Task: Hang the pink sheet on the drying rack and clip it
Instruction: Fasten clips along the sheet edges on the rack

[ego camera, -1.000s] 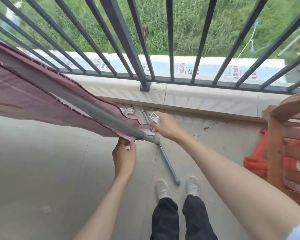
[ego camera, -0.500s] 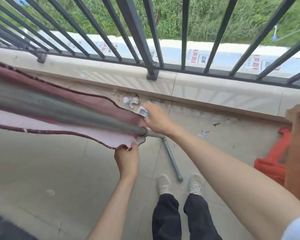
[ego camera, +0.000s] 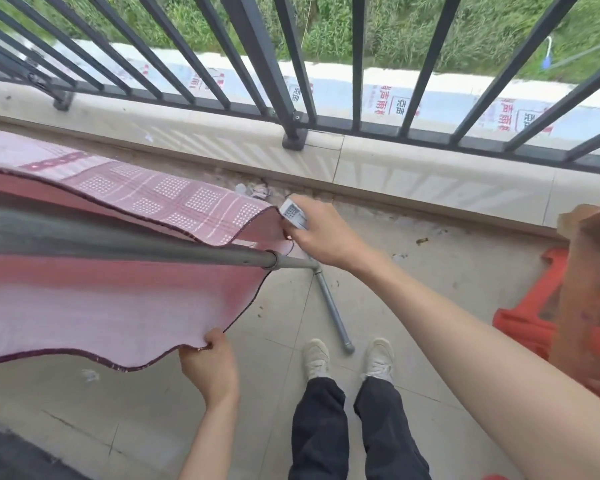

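Observation:
The pink sheet (ego camera: 118,306), edged in dark purple, lies draped over the grey metal bar of the drying rack (ego camera: 174,252), with one flap on the near side and a patterned flap on the far side. My left hand (ego camera: 210,367) pinches the lower near corner of the sheet from below. At the bar's right end, my right hand (ego camera: 321,235) holds the far corner of the sheet together with a white clip (ego camera: 291,213) that sticks up from its fingers.
The rack's grey leg (ego camera: 333,306) slants down to the tiled floor by my shoes (ego camera: 317,356). A dark metal railing (ego camera: 291,109) on a low concrete curb stands just beyond. A wooden chair (ego camera: 589,292) and red plastic thing (ego camera: 523,323) are at right.
The view has shifted left and closer. My left hand has pulled the near flap of the sheet lower and outward; the far flap now shows spread over the bar. My right hand stays at the bar's end.

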Demonstrator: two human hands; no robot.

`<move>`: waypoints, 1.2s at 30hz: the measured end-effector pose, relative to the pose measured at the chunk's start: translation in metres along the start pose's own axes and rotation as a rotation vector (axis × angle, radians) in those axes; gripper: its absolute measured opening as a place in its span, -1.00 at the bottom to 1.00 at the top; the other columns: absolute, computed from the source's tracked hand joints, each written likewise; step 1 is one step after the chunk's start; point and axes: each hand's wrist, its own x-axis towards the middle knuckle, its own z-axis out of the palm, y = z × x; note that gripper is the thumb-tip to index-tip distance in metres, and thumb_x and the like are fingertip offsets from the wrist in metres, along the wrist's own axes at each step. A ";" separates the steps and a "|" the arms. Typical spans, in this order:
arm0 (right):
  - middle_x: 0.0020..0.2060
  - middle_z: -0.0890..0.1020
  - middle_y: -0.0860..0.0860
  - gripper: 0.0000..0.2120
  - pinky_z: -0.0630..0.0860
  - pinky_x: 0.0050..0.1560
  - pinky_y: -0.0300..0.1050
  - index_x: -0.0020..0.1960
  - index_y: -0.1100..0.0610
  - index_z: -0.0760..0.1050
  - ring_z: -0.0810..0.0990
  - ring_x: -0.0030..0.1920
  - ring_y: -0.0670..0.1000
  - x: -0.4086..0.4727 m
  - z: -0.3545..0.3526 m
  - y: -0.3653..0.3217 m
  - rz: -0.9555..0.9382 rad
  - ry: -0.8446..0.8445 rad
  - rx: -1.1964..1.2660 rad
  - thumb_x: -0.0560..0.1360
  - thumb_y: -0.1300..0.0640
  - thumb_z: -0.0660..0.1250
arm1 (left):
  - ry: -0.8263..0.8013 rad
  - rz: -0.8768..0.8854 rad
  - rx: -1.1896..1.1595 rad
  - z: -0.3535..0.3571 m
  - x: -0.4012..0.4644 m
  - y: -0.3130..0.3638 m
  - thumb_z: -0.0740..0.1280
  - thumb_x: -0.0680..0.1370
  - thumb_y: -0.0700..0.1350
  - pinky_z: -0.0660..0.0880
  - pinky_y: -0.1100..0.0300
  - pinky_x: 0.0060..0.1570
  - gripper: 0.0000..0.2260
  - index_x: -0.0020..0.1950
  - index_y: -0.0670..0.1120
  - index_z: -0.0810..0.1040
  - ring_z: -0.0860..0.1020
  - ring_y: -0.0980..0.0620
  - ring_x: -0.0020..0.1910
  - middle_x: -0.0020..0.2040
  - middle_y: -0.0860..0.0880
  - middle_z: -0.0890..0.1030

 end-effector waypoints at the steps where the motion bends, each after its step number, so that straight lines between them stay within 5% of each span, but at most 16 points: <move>1: -0.21 0.56 0.19 -0.90 0.21 -0.27 -0.08 -0.19 0.14 0.37 0.47 -0.19 0.16 -0.001 0.003 0.003 0.005 -0.016 0.002 0.50 0.25 0.23 | 0.057 -0.034 0.005 -0.001 0.008 -0.003 0.18 0.48 -0.31 0.34 0.22 -0.19 -0.80 0.01 -0.38 0.50 0.54 -0.17 -0.06 -0.01 -0.27 0.59; 3: -0.15 0.57 0.22 -0.94 0.22 -0.24 -0.08 -0.12 0.22 0.43 0.49 -0.14 0.18 -0.002 0.007 0.008 0.015 -0.037 -0.010 0.51 0.23 0.23 | 0.141 -0.122 0.069 -0.004 0.026 -0.008 0.19 0.49 -0.26 0.43 0.00 -0.01 -0.74 0.06 -0.40 0.51 0.55 -0.29 0.07 0.08 -0.37 0.58; 6: -0.09 0.59 0.21 -0.87 0.16 -0.27 -0.12 -0.06 0.24 0.45 0.50 -0.10 0.17 0.001 0.012 0.015 0.012 -0.038 -0.030 0.53 0.17 0.23 | 0.099 -0.180 0.058 -0.001 0.030 -0.007 0.27 0.48 -0.25 0.44 0.00 0.06 -0.78 0.07 -0.34 0.54 0.56 -0.24 0.08 0.10 -0.32 0.59; 10: -0.16 0.58 0.15 -0.83 0.19 -0.27 -0.10 -0.05 0.25 0.46 0.49 -0.14 0.16 -0.001 0.013 0.019 0.019 -0.048 -0.023 0.52 0.13 0.26 | -0.202 -0.083 0.007 0.030 -0.008 0.006 0.32 0.46 -0.27 0.37 0.20 -0.16 -0.91 -0.25 -0.23 0.50 0.52 -0.02 -0.28 -0.20 -0.14 0.66; 13: -0.22 0.57 0.12 -0.89 0.27 -0.25 -0.05 -0.08 0.22 0.47 0.47 -0.19 0.14 -0.012 0.020 0.020 0.016 -0.136 -0.040 0.51 0.16 0.27 | -0.345 0.004 -0.054 0.058 -0.036 0.022 0.28 0.45 -0.32 0.37 0.36 -0.28 -0.89 -0.29 -0.25 0.49 0.46 0.27 -0.43 -0.48 0.14 0.56; 20: -0.24 0.54 0.06 -0.93 0.28 -0.22 -0.08 -0.12 0.23 0.48 0.47 -0.18 0.16 -0.019 0.037 0.017 -0.019 -0.174 -0.002 0.50 0.24 0.25 | -0.293 0.118 -0.013 0.061 -0.035 0.047 0.29 0.48 -0.28 0.35 0.35 -0.14 -0.91 -0.08 -0.16 0.56 0.52 0.06 -0.13 -0.10 -0.04 0.61; 24: -0.04 0.62 0.12 -0.81 0.44 0.03 -0.02 0.01 0.19 0.53 0.54 0.00 0.15 -0.022 0.035 0.010 -0.018 -0.159 0.071 0.45 0.32 0.22 | -0.260 0.285 -0.162 0.021 -0.040 0.050 0.27 0.50 -0.31 0.47 0.43 -0.07 -0.83 -0.05 -0.05 0.53 0.54 0.27 -0.14 -0.10 0.09 0.61; 28: 0.05 0.60 0.10 -0.69 0.43 0.12 -0.07 0.08 0.17 0.56 0.54 0.09 0.08 -0.021 0.033 -0.003 -0.001 -0.105 0.204 0.41 0.38 0.22 | -0.330 0.411 -0.183 0.009 -0.040 0.066 0.27 0.53 -0.28 0.42 0.48 -0.01 -0.74 -0.04 0.09 0.57 0.57 0.24 -0.02 -0.02 0.11 0.63; 34: 0.17 0.54 0.15 -0.54 0.39 0.30 0.05 0.15 0.22 0.54 0.50 0.23 0.10 -0.028 0.032 -0.001 0.154 -0.196 0.446 0.36 0.52 0.15 | -0.265 0.303 -0.103 0.015 -0.052 0.079 0.37 0.48 -0.02 0.49 0.23 0.02 -0.93 -0.06 0.09 0.61 0.60 0.16 -0.08 -0.06 0.12 0.66; 36: 0.19 0.54 0.15 -0.50 0.40 0.32 0.02 0.16 0.24 0.54 0.50 0.24 0.09 -0.030 0.032 0.001 0.169 -0.214 0.508 0.33 0.56 0.12 | -0.216 0.255 -0.049 0.020 -0.055 0.085 0.37 0.43 0.11 0.49 0.16 0.02 -0.81 -0.10 0.02 0.63 0.59 0.09 -0.10 -0.12 0.11 0.67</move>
